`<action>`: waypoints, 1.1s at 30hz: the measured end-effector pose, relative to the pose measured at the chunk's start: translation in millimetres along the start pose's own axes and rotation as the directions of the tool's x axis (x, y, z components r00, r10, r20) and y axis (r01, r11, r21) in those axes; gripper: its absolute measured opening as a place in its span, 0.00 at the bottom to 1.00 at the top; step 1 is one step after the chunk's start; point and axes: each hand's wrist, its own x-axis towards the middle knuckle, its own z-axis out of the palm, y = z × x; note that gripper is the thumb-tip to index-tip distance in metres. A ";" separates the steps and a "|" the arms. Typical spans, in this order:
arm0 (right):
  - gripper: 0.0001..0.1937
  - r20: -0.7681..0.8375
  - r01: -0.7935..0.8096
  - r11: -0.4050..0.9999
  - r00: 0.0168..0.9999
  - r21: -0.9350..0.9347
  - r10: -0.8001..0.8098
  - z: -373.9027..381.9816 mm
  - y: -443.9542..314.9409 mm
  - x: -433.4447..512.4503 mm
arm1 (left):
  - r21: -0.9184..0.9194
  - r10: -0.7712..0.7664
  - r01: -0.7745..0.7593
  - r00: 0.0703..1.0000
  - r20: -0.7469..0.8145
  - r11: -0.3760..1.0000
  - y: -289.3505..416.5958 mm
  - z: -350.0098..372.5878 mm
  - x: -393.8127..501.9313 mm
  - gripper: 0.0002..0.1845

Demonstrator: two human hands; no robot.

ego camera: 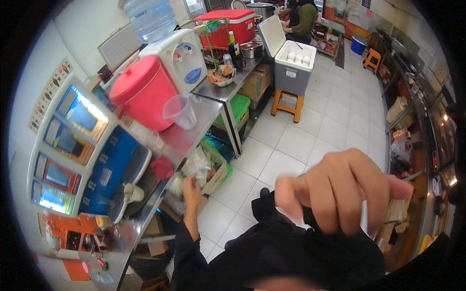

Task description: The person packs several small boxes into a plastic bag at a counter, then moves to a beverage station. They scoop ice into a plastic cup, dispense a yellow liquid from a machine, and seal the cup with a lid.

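Note:
My left hand (192, 192) is beside the front edge of the steel counter (204, 109), its fingers apart and loosely bent. Nothing shows in it. Behind it, under the counter, is a plastic bin (214, 182) with a green rim, holding white plastic bags. Close to the camera and slightly blurred, my right hand (338, 192) is raised with curled fingers. Its palm side is hidden, so whether it holds anything does not show. A red cloth (162, 168) lies near the counter edge. Farther along stands a clear plastic measuring jug (181, 112), in front of a red lidded drum (143, 92).
A blue-fronted drink dispenser (109, 171) and a water dispenser (178, 54) stand on the left. Ahead, an open cooler box (293, 72) sits on an orange stool (287, 105) on the tiled floor (284, 152). Beyond is a person (304, 22). Loaded shelves (404, 145) line the right.

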 end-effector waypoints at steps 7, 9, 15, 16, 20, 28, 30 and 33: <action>0.14 -0.744 -0.614 0.597 0.667 -0.515 0.045 -371.7 1.6 -40.5 | -0.074 -0.127 0.139 0.982 0.142 0.988 7.3 117.5 82.1 0.14; 0.10 -0.782 -0.644 0.594 0.622 -0.483 0.040 -522.6 35.6 -49.5 | -0.169 -0.320 0.322 0.947 0.043 0.931 -1.4 127.6 69.3 0.14; 0.29 -0.930 -0.863 -0.394 0.364 -0.316 -0.053 -877.5 132.1 -100.6 | -0.392 -0.709 0.606 0.673 -0.211 0.692 -5.3 161.6 114.6 0.11; 0.32 -0.921 -0.821 -0.457 0.390 -0.342 -0.011 -911.2 143.7 -110.0 | -0.428 -0.679 0.549 0.686 -0.260 0.718 0.1 171.4 143.0 0.10; 0.42 -0.934 -0.469 -0.832 0.325 -0.297 0.151 -1001.3 176.2 -137.9 | -0.436 -0.546 0.402 0.789 -0.281 0.805 24.4 211.3 311.9 0.06; 0.35 -0.799 -0.473 -0.644 0.354 -0.601 0.485 -1088.2 162.5 -135.3 | -0.354 -0.103 0.078 0.993 -0.053 0.932 71.9 283.9 658.5 0.09; 0.34 -0.741 -0.503 -0.545 0.448 -0.672 0.500 -1091.6 145.7 -126.2 | -0.247 -0.013 0.008 1.000 -0.018 0.969 58.8 306.7 724.3 0.14; 0.34 -0.643 -0.549 -0.350 0.547 -0.759 0.537 -1099.8 125.7 -107.6 | -0.213 -0.284 0.282 0.959 0.018 0.936 43.6 345.7 784.1 0.21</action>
